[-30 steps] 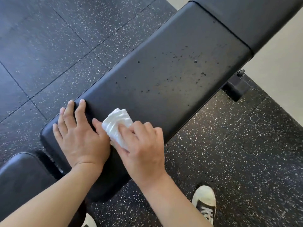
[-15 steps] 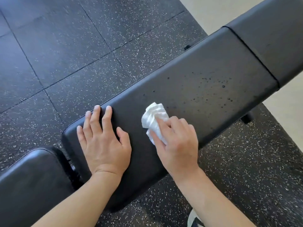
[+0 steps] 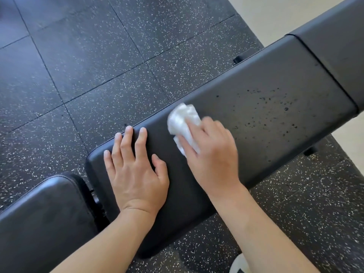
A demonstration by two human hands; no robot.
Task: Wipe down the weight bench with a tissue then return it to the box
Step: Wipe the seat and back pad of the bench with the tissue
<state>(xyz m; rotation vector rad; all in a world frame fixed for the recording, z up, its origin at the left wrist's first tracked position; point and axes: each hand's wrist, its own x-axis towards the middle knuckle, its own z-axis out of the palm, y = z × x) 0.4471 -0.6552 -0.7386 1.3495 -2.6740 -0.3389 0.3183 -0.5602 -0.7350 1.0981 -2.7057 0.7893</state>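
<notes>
- the weight bench (image 3: 266, 123) is being seen from above, its long black pad running from 7 o'clock up toward 2 o'clock across the frame.
- a crumpled white tissue (image 3: 182, 120) is being pressed onto the pad near the middle of the view, close to the pad's far edge.
- the tissue is being gripped by the right hand (image 3: 212, 152); its fingers (image 3: 194, 125) are being curled over the wad, which is sticking out at 11 o'clock from the knuckles. the hand is blurred.
- the left hand (image 3: 136, 174) is being laid flat on the pad at 9 o'clock from the right hand, just beside it; its fingers (image 3: 126, 142) are being held straight and spread, grasping nothing, the tips reaching the pad's far edge.
- dark droplets (image 3: 275, 103) are being shown scattered on the pad at 2 o'clock from the tissue.
- a second black pad (image 3: 43, 219) is lying at 8 o'clock, apart from the first by a gap.
- speckled rubber floor tiles (image 3: 98, 56) are being seen around the bench.
</notes>
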